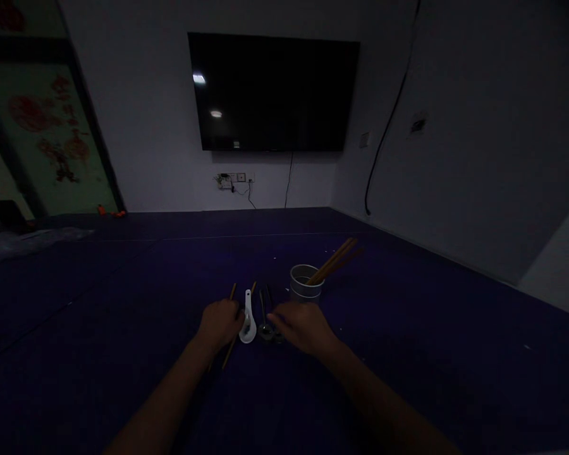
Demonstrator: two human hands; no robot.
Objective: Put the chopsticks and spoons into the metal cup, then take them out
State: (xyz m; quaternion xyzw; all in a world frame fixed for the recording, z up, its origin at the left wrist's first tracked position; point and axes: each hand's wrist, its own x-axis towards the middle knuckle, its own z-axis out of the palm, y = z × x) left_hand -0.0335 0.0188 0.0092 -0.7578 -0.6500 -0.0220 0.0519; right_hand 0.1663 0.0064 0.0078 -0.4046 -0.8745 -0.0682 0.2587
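Observation:
My left hand (220,323) rests with curled fingers over a wooden chopstick (232,291), beside a white soup spoon (248,332). What its fingertips hold, if anything, is hidden. A second chopstick (229,354) slants beneath the white spoon. To the right of these lies a metal spoon (265,330), bowl toward me. My right hand (303,323) has its fingers closed at the handle of a dark spoon (279,337), which it partly covers. Just behind that hand stands a metal cup (306,292) holding several chopsticks (334,260) that lean right.
Everything lies on a dark purple floor covering (171,265). A white wall (146,126) carries a large television (275,95), with sockets and cables below. Crumpled clear plastic (23,246) lies at the far left, near a door with red decorations (61,126). The room is dim.

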